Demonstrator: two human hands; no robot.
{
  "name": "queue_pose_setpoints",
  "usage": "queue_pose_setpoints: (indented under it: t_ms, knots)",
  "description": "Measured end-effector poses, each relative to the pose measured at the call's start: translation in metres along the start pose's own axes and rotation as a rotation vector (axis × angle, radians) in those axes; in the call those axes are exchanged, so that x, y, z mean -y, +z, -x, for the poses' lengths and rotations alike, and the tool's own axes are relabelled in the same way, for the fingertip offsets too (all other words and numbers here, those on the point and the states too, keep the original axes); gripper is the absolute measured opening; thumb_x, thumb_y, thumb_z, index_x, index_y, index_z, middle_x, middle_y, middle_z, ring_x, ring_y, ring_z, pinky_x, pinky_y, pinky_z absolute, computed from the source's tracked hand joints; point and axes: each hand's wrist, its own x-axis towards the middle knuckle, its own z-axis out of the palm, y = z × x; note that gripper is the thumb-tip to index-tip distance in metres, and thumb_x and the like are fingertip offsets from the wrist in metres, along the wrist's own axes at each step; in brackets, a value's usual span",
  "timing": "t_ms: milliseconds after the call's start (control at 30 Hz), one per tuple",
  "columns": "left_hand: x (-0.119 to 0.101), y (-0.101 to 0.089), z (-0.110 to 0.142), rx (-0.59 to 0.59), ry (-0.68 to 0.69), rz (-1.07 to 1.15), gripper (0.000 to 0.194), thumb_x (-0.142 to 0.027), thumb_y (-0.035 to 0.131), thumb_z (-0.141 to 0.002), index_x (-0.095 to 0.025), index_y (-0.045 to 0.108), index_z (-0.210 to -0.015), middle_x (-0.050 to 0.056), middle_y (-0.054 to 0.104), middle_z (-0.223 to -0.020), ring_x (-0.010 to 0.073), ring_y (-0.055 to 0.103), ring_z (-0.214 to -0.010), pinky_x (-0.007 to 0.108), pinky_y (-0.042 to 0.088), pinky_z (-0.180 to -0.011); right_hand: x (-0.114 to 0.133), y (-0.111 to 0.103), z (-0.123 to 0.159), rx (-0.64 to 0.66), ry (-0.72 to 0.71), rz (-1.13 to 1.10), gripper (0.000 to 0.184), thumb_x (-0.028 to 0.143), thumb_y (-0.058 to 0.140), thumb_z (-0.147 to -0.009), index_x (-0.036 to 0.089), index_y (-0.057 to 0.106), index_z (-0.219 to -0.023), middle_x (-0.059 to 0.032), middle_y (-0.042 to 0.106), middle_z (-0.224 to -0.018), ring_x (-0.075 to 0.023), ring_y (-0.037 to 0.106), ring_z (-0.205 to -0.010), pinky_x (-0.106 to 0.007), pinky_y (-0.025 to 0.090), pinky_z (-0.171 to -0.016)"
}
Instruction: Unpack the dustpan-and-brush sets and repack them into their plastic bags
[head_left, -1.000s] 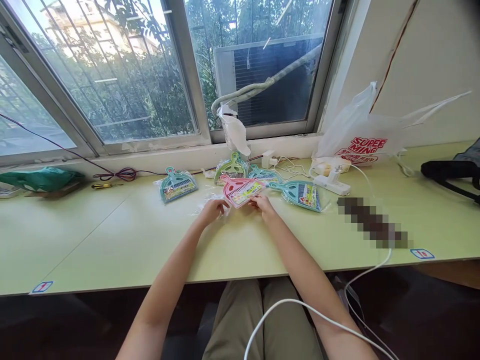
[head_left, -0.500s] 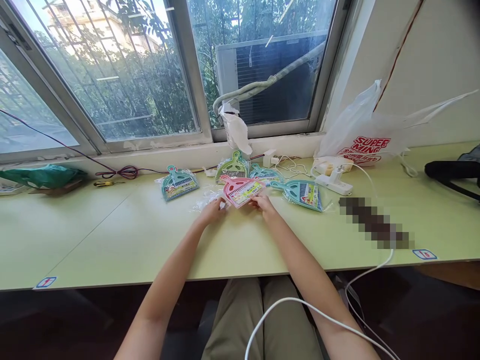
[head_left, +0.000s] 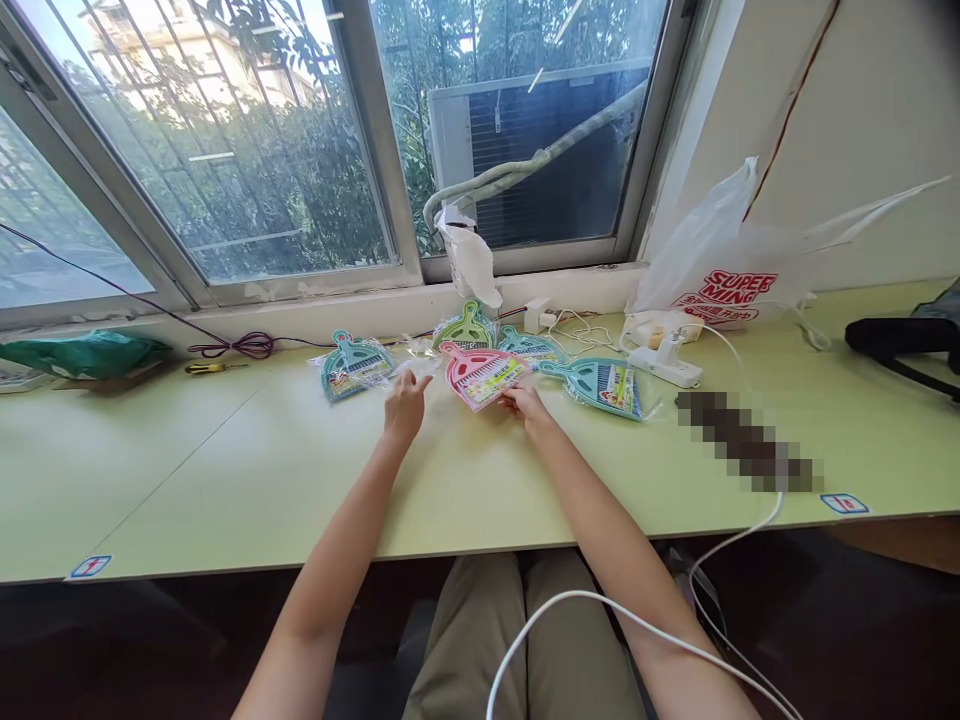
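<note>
My right hand (head_left: 523, 405) grips the lower right edge of a pink mini dustpan and brush set (head_left: 484, 375), which has a printed label card. The set is tilted, its handle pointing to the back left. My left hand (head_left: 405, 408) is apart from it on the left, thumb stuck out from the fingers. Just beyond those fingers lies a crumpled clear plastic wrapper (head_left: 417, 352); whether they touch it I cannot tell. Wrapped sets surround my hands: a teal one (head_left: 358, 368) on the left, a green one (head_left: 466, 325) behind, a blue one (head_left: 531, 346) and another teal one (head_left: 604, 385) on the right.
Along the window sill side lie a coiled dark cable (head_left: 251, 345), a yellow screwdriver (head_left: 214, 368) and a green bag (head_left: 90, 352). To the right are a white power strip (head_left: 667, 366), a white plastic bag (head_left: 720, 265) and a blurred-out item (head_left: 746, 440). A white cable (head_left: 585, 598) crosses over my lap.
My left hand has moved left and away from the pink set, its thumb now spread. The clear wrapper has shifted back toward the window. My right hand keeps its hold.
</note>
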Motion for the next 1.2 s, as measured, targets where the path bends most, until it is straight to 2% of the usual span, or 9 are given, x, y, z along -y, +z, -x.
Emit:
queue_pose_setpoints:
  t_ms: [133, 267, 533, 733, 900, 1200]
  knots:
    - [0.010, -0.003, 0.000, -0.069, -0.098, -0.030, 0.044, -0.012, 0.033, -0.094, -0.023, 0.059, -0.126, 0.012, 0.053, -0.107, 0.0233, 0.055, -0.100, 0.027, 0.048, -0.067, 0.003, -0.002, 0.005, 0.040, -0.005, 0.000, 0.005, 0.011, 0.065, -0.079, 0.015, 0.064, -0.077, 0.0003, 0.068, -0.061, -0.0065, 0.059, -0.045, -0.014, 0.044, -0.045]
    - [0.020, 0.000, -0.001, -0.061, -0.192, -0.030, 0.046, -0.012, 0.033, -0.093, -0.022, 0.057, -0.131, 0.013, 0.056, -0.108, 0.0235, 0.056, -0.101, 0.027, 0.050, -0.068, 0.001, 0.002, 0.008, 0.131, -0.015, 0.045, 0.004, 0.013, 0.068, -0.077, 0.015, 0.065, -0.075, -0.0001, 0.069, -0.062, -0.0060, 0.057, -0.045, -0.015, 0.043, -0.045]
    - [0.032, 0.012, -0.003, -0.028, -0.280, 0.004, 0.047, -0.013, 0.034, -0.093, -0.022, 0.057, -0.132, 0.014, 0.057, -0.108, 0.0244, 0.060, -0.097, 0.031, 0.050, -0.075, -0.001, 0.006, 0.010, 0.321, -0.202, 0.061, 0.017, 0.028, 0.076, -0.070, 0.017, 0.064, -0.077, 0.0022, 0.067, -0.065, -0.0062, 0.057, -0.047, -0.017, 0.043, -0.049]
    - [0.030, 0.007, -0.003, -0.018, -0.308, 0.081, 0.047, -0.014, 0.032, -0.093, -0.020, 0.055, -0.134, 0.015, 0.057, -0.111, 0.0253, 0.063, -0.090, 0.034, 0.049, -0.073, -0.001, 0.007, 0.012, 0.328, -0.235, 0.103, 0.017, 0.030, 0.074, -0.072, 0.017, 0.065, -0.079, 0.0018, 0.067, -0.065, -0.0065, 0.056, -0.046, -0.018, 0.042, -0.048]
    - [0.033, 0.006, -0.003, -0.081, -0.355, 0.108, 0.046, -0.016, 0.034, -0.093, -0.020, 0.055, -0.134, 0.015, 0.057, -0.113, 0.0237, 0.064, -0.089, 0.032, 0.049, -0.074, -0.003, 0.009, 0.012, 0.319, -0.255, 0.126, 0.016, 0.029, 0.074, -0.073, 0.017, 0.065, -0.078, 0.0014, 0.067, -0.065, -0.0069, 0.056, -0.045, -0.018, 0.042, -0.047]
    - [0.033, 0.005, -0.002, -0.138, -0.329, 0.111, 0.047, -0.016, 0.033, -0.094, -0.022, 0.053, -0.136, 0.013, 0.058, -0.110, 0.0225, 0.063, -0.087, 0.030, 0.047, -0.071, -0.003, 0.013, 0.017, 0.343, -0.254, 0.173, 0.012, 0.023, 0.073, -0.073, 0.016, 0.064, -0.077, 0.0018, 0.067, -0.063, -0.0070, 0.056, -0.043, -0.018, 0.040, -0.044]
